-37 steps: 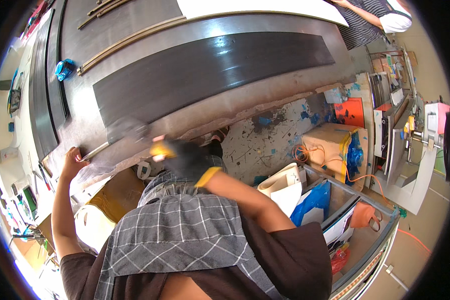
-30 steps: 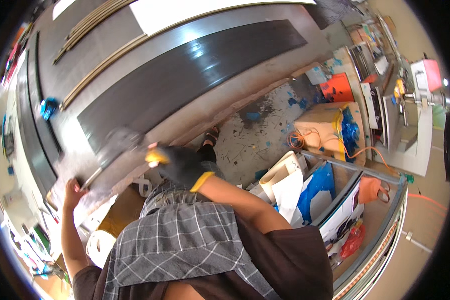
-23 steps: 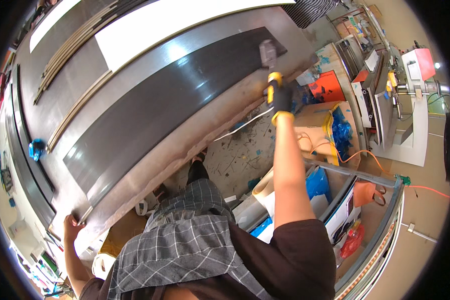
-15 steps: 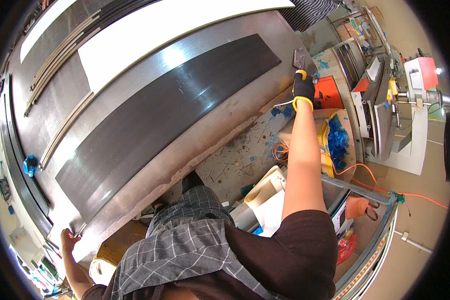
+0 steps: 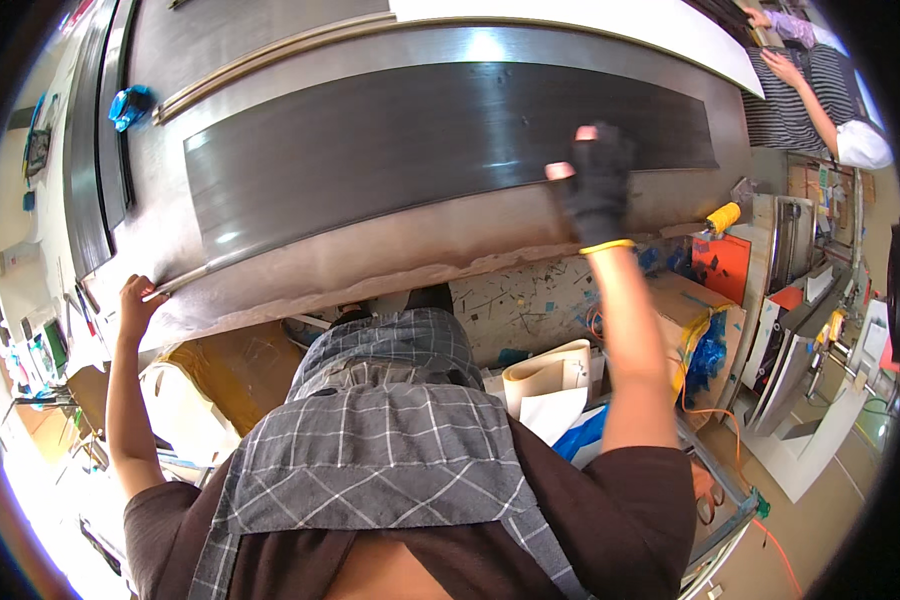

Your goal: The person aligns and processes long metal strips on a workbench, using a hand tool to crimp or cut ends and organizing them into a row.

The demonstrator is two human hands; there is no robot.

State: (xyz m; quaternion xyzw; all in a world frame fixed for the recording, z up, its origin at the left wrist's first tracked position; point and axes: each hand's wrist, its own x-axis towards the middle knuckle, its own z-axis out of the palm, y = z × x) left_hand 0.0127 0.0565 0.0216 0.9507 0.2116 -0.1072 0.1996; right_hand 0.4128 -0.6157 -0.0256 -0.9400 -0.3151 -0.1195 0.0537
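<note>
The left grip (image 5: 138, 305), a bare hand, was narrow, its fingers closed on the end of a thin pale strip (image 5: 182, 281) at the near left corner of a long dark sheet (image 5: 400, 150). The right grip (image 5: 598, 190), in a black glove with a yellow cuff, was wide, thumb and forefinger apart, over the right part of that sheet; whether it touched the surface I could not tell. The sheet lay flat along the near side of the tabletop (image 5: 370, 252). A yellow-handled tool (image 5: 723, 217) lay at the near right corner, well apart from both hands. Beyond the sheet were brown strips (image 5: 260, 65) and a white panel (image 5: 630, 20), with a blue bundle (image 5: 129, 108) to the left. Another person (image 5: 810, 105) in stripes stood at the far right.
</note>
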